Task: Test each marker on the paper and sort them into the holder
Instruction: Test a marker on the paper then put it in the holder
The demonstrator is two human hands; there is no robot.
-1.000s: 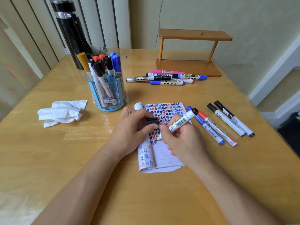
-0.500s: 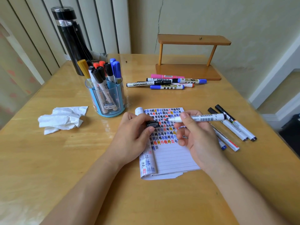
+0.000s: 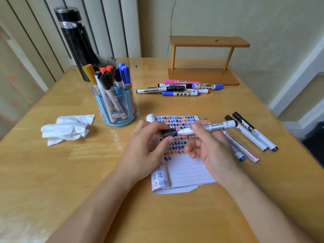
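Working above the paper [image 3: 185,171], both hands meet near the middle of the table [image 3: 78,172]. Left hand [image 3: 147,148]: palm down, forearm coming in from the lower left, thumb and forefinger pinching a black cap [image 3: 169,133] with its open end facing right. Right hand [image 3: 212,148]: thumb and forefinger pinching the barrel of a white marker [image 3: 215,126] close to its front end, the lower fingers curled beneath.

The marker is held in the air, almost level, black tail end to the right and white nose to the left. The nose touches the cap's mouth; whether it is seated inside, I cannot tell.

The paper lies flat under both hands. Its upper part is covered in coloured hash marks, its lower part is blank ruled lines, and its left edge is curled over.

The holder [image 3: 129,109] is blue and upright, beyond the paper to the left, packed with capped markers standing on end. The four loose markers [image 3: 252,135] lie just right of the paper, partly under the right hand. A bunch of markers [image 3: 178,88] lies further back, in front of a wooden shelf [image 3: 208,42]. A crumpled tissue [image 3: 66,128] sits left of the holder, with a black bottle [image 3: 75,41] behind the holder
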